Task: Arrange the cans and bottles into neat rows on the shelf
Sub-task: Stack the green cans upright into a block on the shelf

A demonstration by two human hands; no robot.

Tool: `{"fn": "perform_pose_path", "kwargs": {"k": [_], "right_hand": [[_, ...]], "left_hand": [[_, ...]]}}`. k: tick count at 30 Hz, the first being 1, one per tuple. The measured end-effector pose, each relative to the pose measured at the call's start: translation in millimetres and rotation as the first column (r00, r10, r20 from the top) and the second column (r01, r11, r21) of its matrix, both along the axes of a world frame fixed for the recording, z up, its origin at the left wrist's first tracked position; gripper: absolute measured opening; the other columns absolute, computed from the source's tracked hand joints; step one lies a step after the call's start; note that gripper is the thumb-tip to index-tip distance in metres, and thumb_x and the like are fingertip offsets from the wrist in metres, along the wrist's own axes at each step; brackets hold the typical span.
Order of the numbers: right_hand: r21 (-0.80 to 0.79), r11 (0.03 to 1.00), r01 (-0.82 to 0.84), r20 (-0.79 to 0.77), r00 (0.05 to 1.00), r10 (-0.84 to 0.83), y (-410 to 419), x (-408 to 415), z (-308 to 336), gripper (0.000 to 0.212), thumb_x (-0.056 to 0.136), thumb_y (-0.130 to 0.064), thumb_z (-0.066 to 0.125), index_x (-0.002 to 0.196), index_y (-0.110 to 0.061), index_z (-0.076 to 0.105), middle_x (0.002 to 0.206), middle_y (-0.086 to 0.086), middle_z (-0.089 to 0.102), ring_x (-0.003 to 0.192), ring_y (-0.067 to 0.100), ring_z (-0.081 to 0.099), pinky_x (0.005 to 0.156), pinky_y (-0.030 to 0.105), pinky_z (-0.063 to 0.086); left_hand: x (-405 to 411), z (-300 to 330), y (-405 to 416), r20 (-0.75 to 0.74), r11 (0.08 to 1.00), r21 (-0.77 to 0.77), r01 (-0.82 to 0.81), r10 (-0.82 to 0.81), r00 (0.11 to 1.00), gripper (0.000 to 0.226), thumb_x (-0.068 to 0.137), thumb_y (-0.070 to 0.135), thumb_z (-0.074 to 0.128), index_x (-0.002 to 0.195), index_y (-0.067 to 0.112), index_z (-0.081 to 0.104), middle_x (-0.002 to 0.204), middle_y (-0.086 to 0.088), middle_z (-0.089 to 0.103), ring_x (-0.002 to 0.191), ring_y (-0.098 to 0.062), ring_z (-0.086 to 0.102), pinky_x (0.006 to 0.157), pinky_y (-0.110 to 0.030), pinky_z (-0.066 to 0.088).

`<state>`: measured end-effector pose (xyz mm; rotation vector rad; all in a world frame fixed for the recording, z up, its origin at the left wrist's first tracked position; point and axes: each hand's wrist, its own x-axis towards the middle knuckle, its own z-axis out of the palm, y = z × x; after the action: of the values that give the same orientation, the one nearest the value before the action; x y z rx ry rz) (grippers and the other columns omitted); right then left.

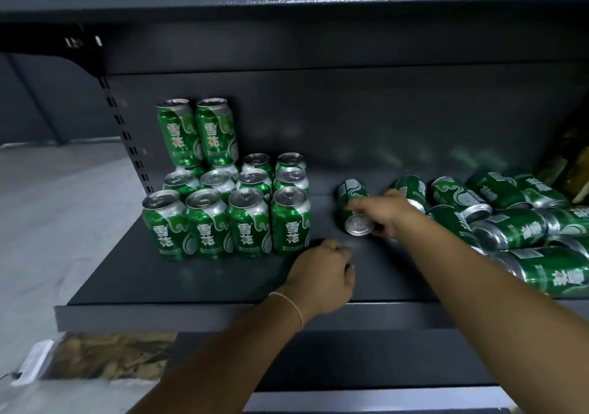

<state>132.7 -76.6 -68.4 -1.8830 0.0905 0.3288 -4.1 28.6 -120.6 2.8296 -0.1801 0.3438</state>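
One green aluminium can (pixel 352 208) lying on its side is gripped by the right hand (pixel 387 211); standing it beside the upright rows (pixel 242 209) likely follows. Left hand (pixel 322 275) rests curled, empty.

Upright cans (pixel 223 216) left, toppled cans (pixel 497 219) right.

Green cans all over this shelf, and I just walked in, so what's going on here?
A person is lining up green cans on a dark shelf. The right hand grips a can lying on its side, pulled from the toppled pile at right. The left hand rests curled and empty on the shelf. Upright rows already stand at left, with two cans stacked on top.
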Motion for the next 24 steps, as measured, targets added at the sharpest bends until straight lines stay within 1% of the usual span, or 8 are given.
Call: {"fn": "perform_pose_path", "kwargs": {"k": [2, 4, 7, 11, 14, 19, 22, 24], "right_hand": [[0.124, 0.99, -0.064, -0.185, 0.979, 0.086, -2.4, -0.9, 1.5, 0.043, 0.072, -0.022, 0.081, 0.108, -0.013, 0.06, 0.091, 0.007, 0.067, 0.074, 0.02, 0.064, 0.062, 0.029, 0.052], [0.256, 0.962, -0.099, -0.307, 0.935, 0.178, -6.0, -5.3, 6.3, 0.033, 0.08, -0.023, 0.074, 0.11, -0.017, 0.062, 0.09, 0.005, 0.066, 0.077, 0.019, 0.063, 0.062, 0.03, 0.05], [0.456, 0.885, -0.092, -0.315, 0.913, 0.258, -15.9, -9.3, 8.3, 0.029, 0.079, -0.016, 0.071, 0.107, -0.014, 0.063, 0.092, 0.007, 0.067, 0.082, 0.022, 0.065, 0.069, 0.037, 0.052], [0.697, 0.712, -0.084, -0.227, 0.916, 0.33, -24.5, -16.1, 15.6, 0.034, 0.064, -0.002, 0.066, 0.098, -0.007, 0.065, 0.088, 0.01, 0.071, 0.084, 0.024, 0.067, 0.076, 0.043, 0.061], [0.697, 0.702, -0.145, -0.132, 0.937, 0.324, -25.9, -17.6, 21.5, 0.028, 0.067, 0.003, 0.065, 0.093, -0.005, 0.067, 0.084, 0.009, 0.072, 0.08, 0.022, 0.069, 0.072, 0.041, 0.061], [0.644, 0.733, -0.221, -0.001, 0.957, 0.289, -24.6, -17.9, 25.4, 0.038, 0.058, -0.007, 0.075, 0.095, -0.007, 0.069, 0.08, 0.008, 0.068, 0.073, 0.022, 0.066, 0.064, 0.031, 0.056], [0.643, 0.727, -0.24, 0.02, 0.955, 0.297, -20.9, -20.5, 26.7, 0.05, 0.061, -0.02, 0.078, 0.109, -0.01, 0.064, 0.086, 0.01, 0.068, 0.078, 0.028, 0.069, 0.067, 0.036, 0.058], [0.664, 0.708, -0.242, 0.02, 0.952, 0.307, -17.9, -22.3, 29.0, 0.038, 0.073, -0.024, 0.073, 0.108, -0.012, 0.063, 0.086, 0.009, 0.068, 0.082, 0.031, 0.068, 0.072, 0.041, 0.058]], "left_hand": [[-1.4, -1.6, -0.9, 0.019, 1.0, -0.016, -0.013, 0.013, 1.0, 0.045, 0.085, 0.036, 0.034, 0.1, 0.007, 0.066, 0.114, -0.012, 0.06, 0.093, -0.033, 0.062, 0.079, -0.04, 0.054], [-2.2, -1.7, -1.0, 0.04, 0.999, -0.031, -0.011, 0.012, 0.999, 0.038, 0.085, 0.033, 0.038, 0.094, 0.008, 0.066, 0.109, -0.01, 0.061, 0.086, -0.032, 0.062, 0.074, -0.039, 0.053], [-2.6, -3.2, -0.7, 0.044, 0.999, -0.045, -0.013, 0.015, 0.999, 0.038, 0.086, 0.034, 0.037, 0.091, 0.009, 0.065, 0.104, -0.007, 0.06, 0.082, -0.03, 0.061, 0.07, -0.038, 0.052], [-0.6, -3.9, -1.5, 0.042, 0.998, -0.052, -0.017, 0.019, 0.999, 0.056, 0.081, 0.044, 0.023, 0.095, 0.01, 0.066, 0.106, -0.004, 0.061, 0.085, -0.026, 0.062, 0.072, -0.038, 0.053], [-0.3, -3.7, -1.8, 0.034, 0.998, -0.052, -0.022, 0.024, 0.999, 0.06, 0.08, 0.045, 0.022, 0.097, 0.01, 0.067, 0.108, -0.004, 0.062, 0.088, -0.025, 0.063, 0.074, -0.039, 0.054], [-1.6, 1.3, -2.4, -0.005, 0.997, -0.07, -0.036, 0.036, 0.999, 0.055, 0.083, 0.043, 0.029, 0.104, 0.01, 0.068, 0.114, -0.004, 0.062, 0.096, -0.025, 0.063, 0.081, -0.038, 0.054], [0.2, 6.5, -0.3, -0.051, 0.997, -0.079, -0.023, 0.019, 0.999, 0.038, 0.087, 0.036, 0.046, 0.105, 0.01, 0.067, 0.11, -0.005, 0.062, 0.094, -0.025, 0.061, 0.081, -0.037, 0.052], [2.8, 13.9, -0.3, -0.049, 0.995, -0.095, -0.008, 0.004, 0.999, 0.029, 0.087, 0.031, 0.052, 0.098, 0.008, 0.066, 0.1, -0.008, 0.063, 0.089, -0.026, 0.061, 0.077, -0.039, 0.052]]}}
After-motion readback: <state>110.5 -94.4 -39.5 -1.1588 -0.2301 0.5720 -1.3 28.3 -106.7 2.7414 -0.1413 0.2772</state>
